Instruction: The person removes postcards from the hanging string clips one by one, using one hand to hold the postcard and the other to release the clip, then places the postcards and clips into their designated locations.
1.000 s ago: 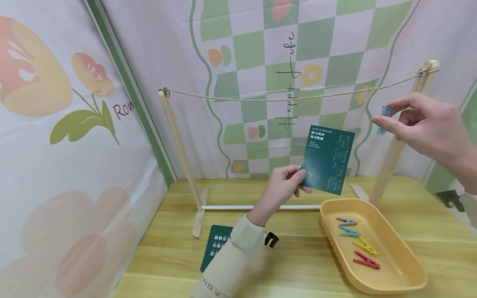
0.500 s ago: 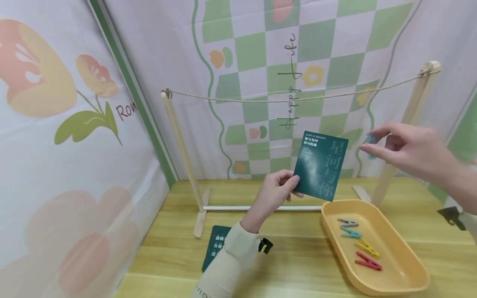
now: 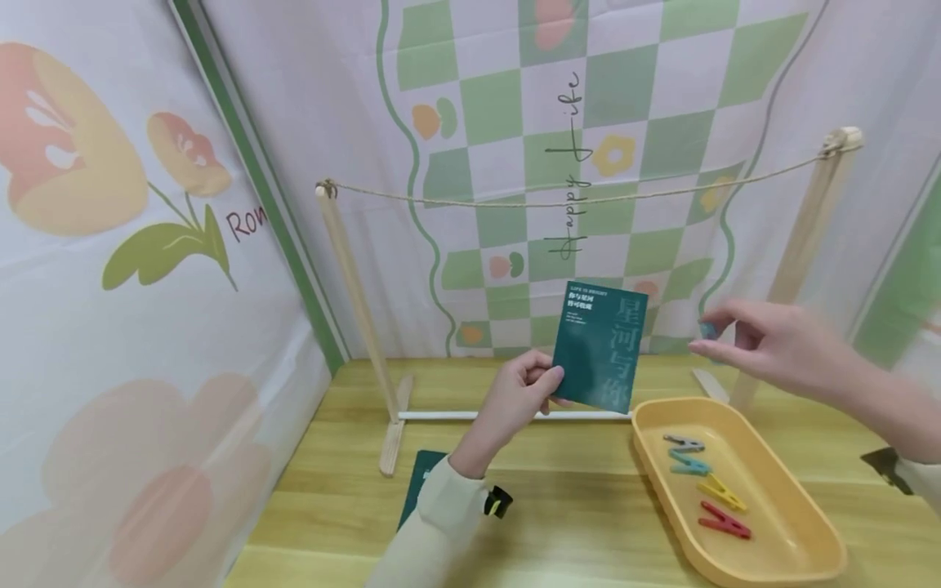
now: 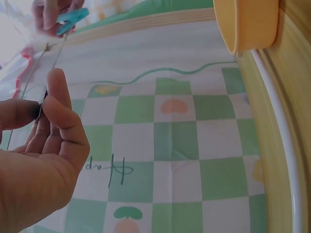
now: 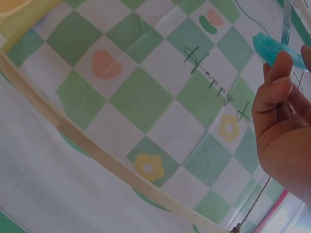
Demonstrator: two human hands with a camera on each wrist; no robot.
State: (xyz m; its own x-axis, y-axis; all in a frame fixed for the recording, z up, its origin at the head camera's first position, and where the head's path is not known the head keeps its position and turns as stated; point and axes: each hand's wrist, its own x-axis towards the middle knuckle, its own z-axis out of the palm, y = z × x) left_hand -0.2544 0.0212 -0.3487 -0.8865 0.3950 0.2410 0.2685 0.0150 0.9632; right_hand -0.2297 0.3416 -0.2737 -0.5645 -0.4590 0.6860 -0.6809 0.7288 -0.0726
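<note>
My left hand (image 3: 515,394) pinches a dark green card (image 3: 595,349) at its lower left edge, thumb in front. The card is upright, tilted slightly, its white print facing me, below the rope (image 3: 507,204). To its right, my right hand (image 3: 787,347) pinches a light blue clothespin (image 5: 273,50) between thumb and fingertips, apart from the card. In the head view the fingers hide most of that clothespin. From the left wrist the card appears nearly edge-on between thumb and fingers. Another dark green card (image 3: 420,480) lies on the table, partly covered by my left sleeve.
The rope hangs between a left wooden post (image 3: 358,302) and a right wooden post (image 3: 804,233). A white rod (image 3: 437,416) joins their bases. At the right, a yellow tray (image 3: 782,531) holds grey, blue, yellow and red clothespins. A patterned cloth (image 3: 492,114) hangs behind.
My left hand has moved the card down and to the left. My right hand has come down and left with the clothespin, closer to the card's height.
</note>
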